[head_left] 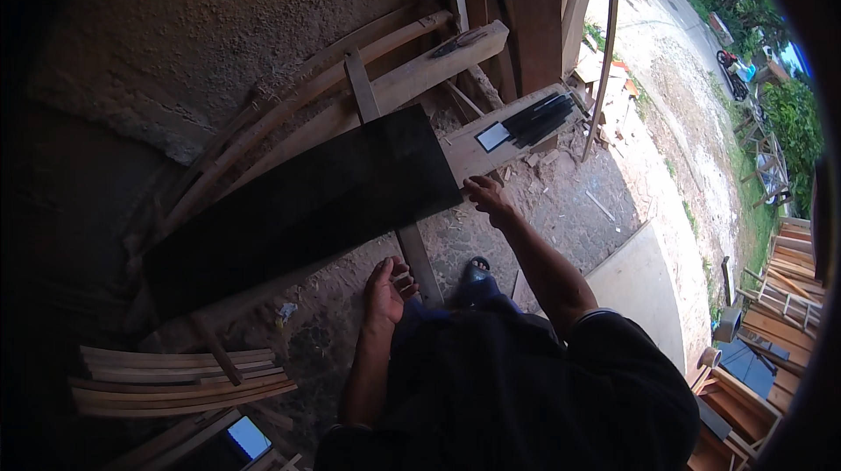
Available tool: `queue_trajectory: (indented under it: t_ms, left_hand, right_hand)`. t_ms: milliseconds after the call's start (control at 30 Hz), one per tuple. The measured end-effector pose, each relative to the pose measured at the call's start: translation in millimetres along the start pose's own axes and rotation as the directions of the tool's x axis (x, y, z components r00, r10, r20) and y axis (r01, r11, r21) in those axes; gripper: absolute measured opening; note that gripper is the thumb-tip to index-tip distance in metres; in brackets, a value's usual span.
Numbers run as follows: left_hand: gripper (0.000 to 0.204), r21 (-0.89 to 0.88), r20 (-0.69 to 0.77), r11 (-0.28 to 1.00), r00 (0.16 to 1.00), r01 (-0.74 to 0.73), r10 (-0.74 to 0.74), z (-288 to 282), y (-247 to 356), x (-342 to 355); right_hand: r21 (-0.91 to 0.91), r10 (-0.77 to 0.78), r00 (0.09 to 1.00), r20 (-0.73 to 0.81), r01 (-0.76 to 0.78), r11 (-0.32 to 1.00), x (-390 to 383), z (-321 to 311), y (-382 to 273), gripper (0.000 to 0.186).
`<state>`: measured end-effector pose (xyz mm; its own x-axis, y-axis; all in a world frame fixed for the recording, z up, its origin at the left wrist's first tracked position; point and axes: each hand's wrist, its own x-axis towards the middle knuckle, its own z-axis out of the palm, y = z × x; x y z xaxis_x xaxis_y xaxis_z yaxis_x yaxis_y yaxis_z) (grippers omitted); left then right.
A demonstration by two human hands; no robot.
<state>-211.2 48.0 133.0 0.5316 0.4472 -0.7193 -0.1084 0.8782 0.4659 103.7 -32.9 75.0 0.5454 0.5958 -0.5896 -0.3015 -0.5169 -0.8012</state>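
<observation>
Left hand (385, 291) nearest you: fingers half-curled, nothing seen in it, hanging apart from the board. Your sandalled foot (477, 271) is close by, near the crossbar (419, 262). Right hand (489, 199): fingers bent at the near corner of the board's right end; can't tell if they touch or pinch it.

Black board (302, 212) lies flat, slantwise in front of you, the crossbar running beneath it. For good handling, likely best to bring the left hand to the long near edge, well along from the right, so both ends stay level. Feel along the edge before bearing on it; keep fingertips out from between board and crossbar. Palms light on the dark face, probably, to spare the finish.

Edges: the right end sits just beside the pale beam (469, 154), which carries dark strips (541, 120) and a white-faced rectangle (493, 136); swinging that way could knock them. The far long edge faces curved timbers (328, 81) and the rough wall (210, 33), so room looks tight there. More room toward you, minding your foot, and rightward over the littered floor (569, 195), short of the pale sheet (644, 287).
</observation>
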Motion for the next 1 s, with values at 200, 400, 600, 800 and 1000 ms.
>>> queue_trajectory:
  t_ms: [200, 400, 600, 800, 1000]
  left_hand:
    - [0.022, 0.027, 0.004, 0.997, 0.998, 0.067, -0.067, 54.7, -35.0, 8.2]
    - [0.023, -0.109, 0.01, 0.978, 0.984, 0.18, -0.18, 73.7, -70.3, 53.2]
    - [0.037, -0.139, -0.063, 0.977, 0.983, 0.163, -0.173, 88.3, -82.6, 94.2]
    - [0.044, -0.244, -0.208, 0.97, 0.976, 0.01, -0.062, 104.2, -90.5, 124.1]
    - [0.05, -0.466, -0.286, 0.868, 0.958, -0.172, 0.036, 121.9, -122.0, 151.3]
  right_hand:
    - [-0.059, 0.039, 0.988, 0.152, -0.031, 0.998, 29.0, 3.1, -20.4, 0.058]
    - [-0.242, 0.023, 0.987, 0.16, 0.017, 0.97, 41.2, -1.4, -25.0, 0.04]
    - [-0.126, -0.06, 0.966, 0.25, 0.094, 0.988, 50.4, -6.1, -20.2, 0.036]
    - [-0.021, -0.073, 0.914, 0.4, 0.088, 0.996, 64.5, -14.7, -16.7, 0.032]
    - [0.013, -0.015, 0.854, 0.52, 0.01, 1.0, 62.8, -17.3, -24.8, 0.038]
